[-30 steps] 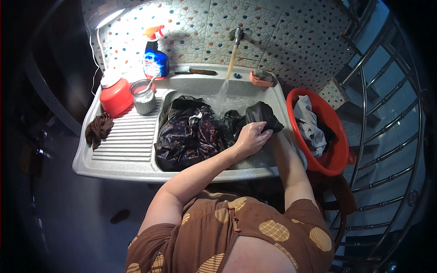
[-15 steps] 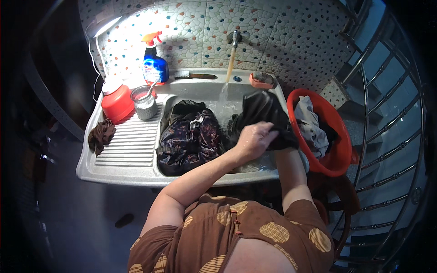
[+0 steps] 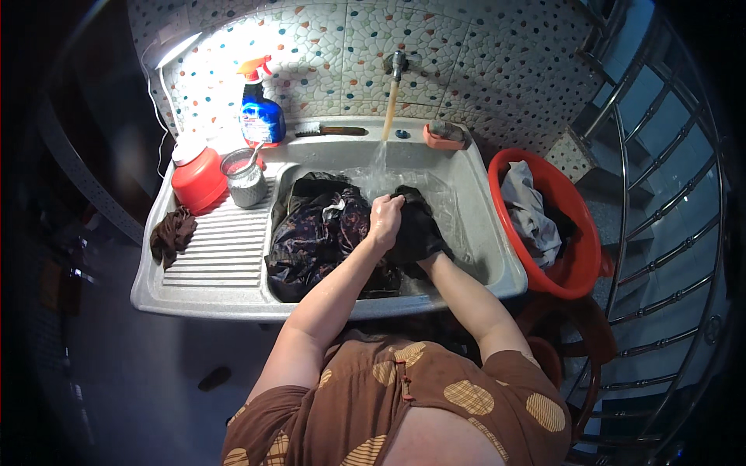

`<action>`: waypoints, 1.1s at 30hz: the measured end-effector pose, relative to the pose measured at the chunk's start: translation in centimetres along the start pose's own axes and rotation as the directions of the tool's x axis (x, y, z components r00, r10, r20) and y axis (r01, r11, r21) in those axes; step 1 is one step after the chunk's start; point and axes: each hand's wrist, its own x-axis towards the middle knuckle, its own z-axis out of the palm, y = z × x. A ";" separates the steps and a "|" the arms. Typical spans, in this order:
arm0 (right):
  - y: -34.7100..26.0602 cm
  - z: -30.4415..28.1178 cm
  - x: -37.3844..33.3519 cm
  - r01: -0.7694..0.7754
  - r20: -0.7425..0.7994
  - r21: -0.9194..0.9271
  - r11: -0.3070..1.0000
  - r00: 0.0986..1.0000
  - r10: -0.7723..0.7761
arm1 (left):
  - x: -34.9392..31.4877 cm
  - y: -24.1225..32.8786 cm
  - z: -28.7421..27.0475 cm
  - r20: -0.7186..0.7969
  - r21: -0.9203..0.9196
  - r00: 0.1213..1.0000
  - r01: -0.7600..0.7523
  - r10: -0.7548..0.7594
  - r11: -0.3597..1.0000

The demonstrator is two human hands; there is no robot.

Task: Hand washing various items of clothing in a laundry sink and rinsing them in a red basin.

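My left hand (image 3: 385, 220) is closed on the edge of a wet black garment (image 3: 416, 229) in the sink basin, below the running tap (image 3: 399, 66). The same dark cloth covers my right hand, so its fingers are hidden; only my right forearm (image 3: 466, 291) comes out of it. Against the basin's left side lies a heap of dark flower-patterned clothing (image 3: 315, 241), beside my left hand. Water falls from the tap just behind the black garment and wets the basin (image 3: 486, 225).
On the ribbed washboard (image 3: 217, 260) sit a red tub (image 3: 200, 180), a glass jar (image 3: 247, 185) and a brown cloth (image 3: 172, 235). A blue spray bottle (image 3: 260, 116), a brush (image 3: 334, 131) and a soap dish (image 3: 444, 137) line the back ledge. A red basin (image 3: 497, 167) of laundry stands right.
Both hands have moved left and down into the basin with the black garment. Before, it was raised near the basin's right side; the right part of the basin is now uncovered.
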 end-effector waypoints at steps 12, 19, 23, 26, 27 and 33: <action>3.5 -1.9 -2.3 0.288 -0.241 0.296 0.911 0.945 -0.221 | -9.1 6.2 4.2 0.593 0.134 0.776 -0.358 0.214 0.924; 14.4 -9.3 -0.3 0.270 -0.214 0.528 0.805 0.960 -0.181 | -10.6 9.1 5.9 0.629 0.008 0.706 -0.426 0.327 0.905; 13.4 -7.9 2.8 0.244 -0.196 0.639 0.730 0.969 -0.152 | -9.3 7.1 6.1 0.574 0.000 0.727 -0.460 0.377 0.888; 12.3 -5.7 -0.7 0.247 -0.174 0.725 0.643 0.969 -0.175 | -8.9 6.3 4.4 0.518 0.198 0.815 -0.408 0.258 0.891; 12.4 -5.4 -0.8 0.243 -0.171 0.748 0.617 0.970 -0.175 | -8.8 5.8 4.4 0.516 0.193 0.819 -0.396 0.250 0.898; 15.2 -5.3 -0.8 0.208 -0.154 0.877 0.433 0.976 -0.155 | -8.8 6.0 5.2 0.544 0.026 0.810 -0.277 0.219 0.960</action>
